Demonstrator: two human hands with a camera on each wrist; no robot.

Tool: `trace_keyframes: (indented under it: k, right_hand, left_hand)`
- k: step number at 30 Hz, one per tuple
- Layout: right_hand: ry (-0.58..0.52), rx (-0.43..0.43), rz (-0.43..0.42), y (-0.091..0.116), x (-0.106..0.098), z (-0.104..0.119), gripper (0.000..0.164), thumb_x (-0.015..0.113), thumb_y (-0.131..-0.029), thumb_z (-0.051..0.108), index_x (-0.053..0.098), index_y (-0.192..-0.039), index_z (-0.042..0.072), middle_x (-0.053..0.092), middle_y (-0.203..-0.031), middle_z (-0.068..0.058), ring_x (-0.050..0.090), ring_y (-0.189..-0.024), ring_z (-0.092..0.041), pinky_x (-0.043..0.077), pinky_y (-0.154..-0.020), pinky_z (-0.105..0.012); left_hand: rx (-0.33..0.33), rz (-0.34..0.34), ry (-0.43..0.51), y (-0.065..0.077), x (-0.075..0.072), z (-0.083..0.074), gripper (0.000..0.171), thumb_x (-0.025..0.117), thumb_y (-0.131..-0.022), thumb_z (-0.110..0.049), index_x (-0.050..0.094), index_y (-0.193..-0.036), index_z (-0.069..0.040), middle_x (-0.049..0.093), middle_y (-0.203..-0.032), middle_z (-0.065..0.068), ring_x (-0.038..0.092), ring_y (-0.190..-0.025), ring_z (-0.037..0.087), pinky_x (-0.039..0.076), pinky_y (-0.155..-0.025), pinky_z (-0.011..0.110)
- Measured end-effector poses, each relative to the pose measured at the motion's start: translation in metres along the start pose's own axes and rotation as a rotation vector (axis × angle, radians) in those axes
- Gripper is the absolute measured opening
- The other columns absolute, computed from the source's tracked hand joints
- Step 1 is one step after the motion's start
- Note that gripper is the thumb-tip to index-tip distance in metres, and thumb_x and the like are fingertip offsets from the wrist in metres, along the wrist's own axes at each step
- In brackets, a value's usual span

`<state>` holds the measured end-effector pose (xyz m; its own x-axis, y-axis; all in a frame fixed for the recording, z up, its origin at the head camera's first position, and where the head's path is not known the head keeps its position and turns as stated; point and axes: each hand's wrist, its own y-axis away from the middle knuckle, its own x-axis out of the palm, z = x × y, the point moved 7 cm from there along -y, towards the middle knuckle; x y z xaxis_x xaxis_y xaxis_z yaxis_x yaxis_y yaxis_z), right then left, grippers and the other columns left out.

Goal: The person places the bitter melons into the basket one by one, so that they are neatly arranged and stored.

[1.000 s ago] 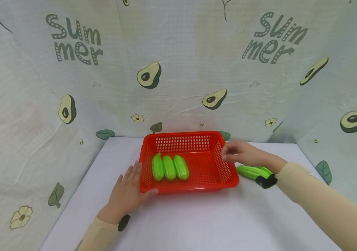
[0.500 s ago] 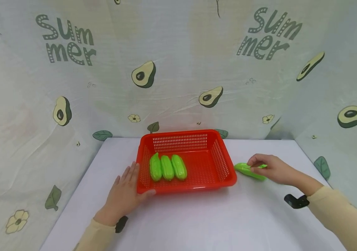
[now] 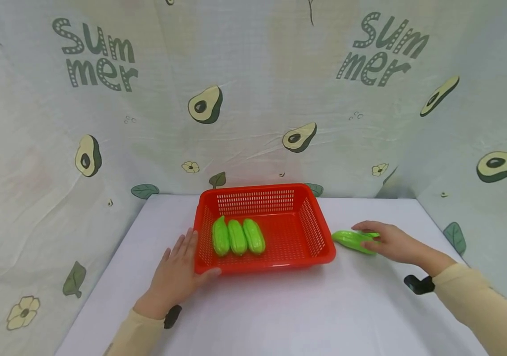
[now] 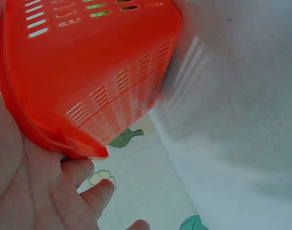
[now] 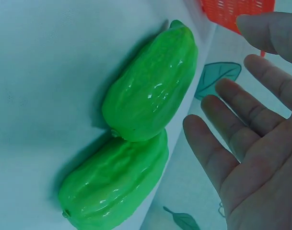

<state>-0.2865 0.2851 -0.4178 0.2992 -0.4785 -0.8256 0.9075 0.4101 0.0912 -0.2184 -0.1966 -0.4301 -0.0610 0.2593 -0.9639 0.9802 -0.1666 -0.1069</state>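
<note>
The right hand (image 3: 389,241) has moved from the red basket (image 3: 266,269) to just over two green gourds (image 5: 150,86) on the white table (image 3: 280,316), fingers parted, holding nothing, seemingly not touching them. The left hand (image 3: 174,277), fingers straight, rests against the basket; three more gourds (image 3: 237,238) lie inside.

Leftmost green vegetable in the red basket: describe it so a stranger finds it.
On the white table sits a red basket. Three green vegetables lie side by side in its left half. Only the leftmost one shows a pointed far tip.
</note>
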Motion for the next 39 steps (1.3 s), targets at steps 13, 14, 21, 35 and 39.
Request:
trace_keyframes:
  k: [13,14,21,35,39]
  right_hand:
    - [0.078,0.038,0.034,-0.009,0.009,-0.009,0.051,0.073,-0.092,0.02,0.056,-0.139,0.008,0.057,-0.134,-0.017,0.052,-0.119,-0.04,0.049,-0.094,-0.058]
    - [0.084,0.04,0.033,-0.01,0.009,-0.01,0.051,0.074,-0.091,0.019,0.057,-0.139,0.009,0.058,-0.133,-0.016,0.053,-0.118,-0.039,0.05,-0.093,-0.056]
    - [0.186,0.013,0.042,-0.017,0.015,-0.016,0.05,0.08,-0.084,0.012,0.064,-0.131,0.012,0.063,-0.121,-0.009,0.058,-0.103,-0.029,0.055,-0.085,-0.047]
    - [0.326,-0.02,0.009,-0.009,0.02,-0.024,0.051,0.08,-0.08,0.004,0.065,-0.128,0.014,0.061,-0.129,-0.015,0.055,-0.117,-0.039,0.05,-0.093,-0.057]
    - [0.339,-0.016,0.018,-0.006,0.021,-0.027,0.058,0.08,-0.08,0.001,0.062,-0.134,0.014,0.058,-0.133,-0.018,0.051,-0.123,-0.044,0.048,-0.094,-0.06]
  left_hand:
    - [0.001,0.007,0.002,-0.001,-0.003,0.0,0.118,0.046,-0.08,-0.085,0.021,-0.157,0.002,0.021,-0.162,0.019,0.022,-0.145,0.044,0.023,-0.11,0.068]
    - [0.002,0.007,0.002,-0.001,-0.002,0.0,0.118,0.046,-0.08,-0.085,0.021,-0.157,0.002,0.021,-0.162,0.019,0.022,-0.145,0.044,0.023,-0.11,0.068]
    - [0.002,0.003,-0.001,-0.002,-0.001,0.001,0.119,0.044,-0.079,-0.086,0.022,-0.157,0.002,0.022,-0.162,0.019,0.022,-0.145,0.044,0.023,-0.11,0.068]
    - [-0.005,0.002,-0.009,-0.003,-0.003,-0.002,0.117,0.048,-0.08,-0.084,0.023,-0.156,0.001,0.023,-0.162,0.019,0.023,-0.145,0.045,0.024,-0.109,0.068]
    - [-0.005,0.003,-0.014,-0.002,-0.004,-0.003,0.118,0.046,-0.08,-0.085,0.023,-0.156,0.002,0.023,-0.162,0.019,0.023,-0.145,0.045,0.024,-0.109,0.069]
